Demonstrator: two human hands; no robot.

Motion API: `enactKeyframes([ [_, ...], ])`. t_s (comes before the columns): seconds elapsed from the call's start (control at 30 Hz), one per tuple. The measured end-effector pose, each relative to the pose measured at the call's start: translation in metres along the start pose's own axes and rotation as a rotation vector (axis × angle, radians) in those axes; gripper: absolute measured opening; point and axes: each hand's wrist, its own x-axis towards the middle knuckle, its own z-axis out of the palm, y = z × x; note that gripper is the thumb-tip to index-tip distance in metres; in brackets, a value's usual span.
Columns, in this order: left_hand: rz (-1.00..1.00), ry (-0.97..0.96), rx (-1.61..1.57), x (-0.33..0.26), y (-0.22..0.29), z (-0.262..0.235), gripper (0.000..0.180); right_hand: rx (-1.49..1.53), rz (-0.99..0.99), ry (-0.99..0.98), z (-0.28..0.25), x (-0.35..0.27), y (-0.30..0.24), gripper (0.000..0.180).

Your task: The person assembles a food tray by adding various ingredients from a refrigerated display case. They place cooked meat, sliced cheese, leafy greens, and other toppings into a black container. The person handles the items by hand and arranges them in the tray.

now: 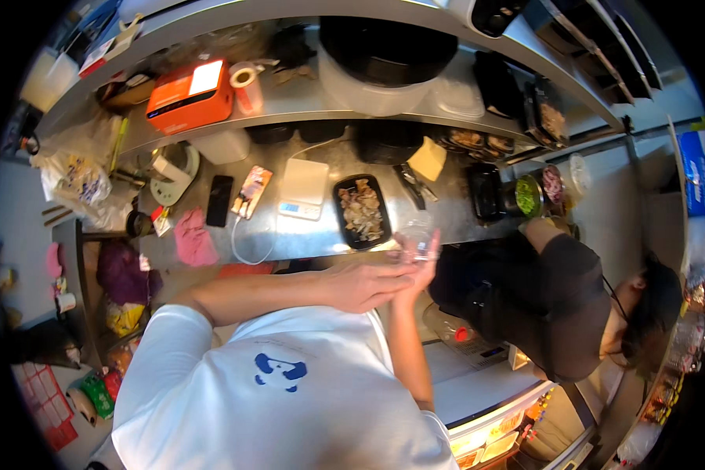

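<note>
In front of my chest, my right hand [423, 272] is raised with its fingers round a clear plastic container or lid [415, 233]; blur hides its exact shape. Across from the left reaches my left hand [370, 287], its fingers straight and lying against the right hand near the palm. Just beyond both hands on the metal counter sits a black tray [339, 205] filled with brown sliced food [361, 210]. A white digital scale [304, 184] stands left of that tray. Dark tongs or a similar tool [410, 186] lie to its right.
On the counter are a phone [220, 200], a pink cloth [195, 237] and a tub of chopped greens [528, 196]. An orange box-shaped device [188, 98] stands on the shelf above. A person in black [548, 305] leans in close at my right.
</note>
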Motion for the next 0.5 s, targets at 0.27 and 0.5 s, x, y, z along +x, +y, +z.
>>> enactKeyframes([
  [0.27,-0.177,0.427,0.086,0.002,-0.042,0.023,0.028,0.448,0.164,-0.099,0.009,-0.013,0.004,0.057],
  [0.5,-0.058,0.475,0.284,0.005,-0.036,0.018,0.011,0.423,0.214,0.082,0.002,0.011,0.007,0.029],
])
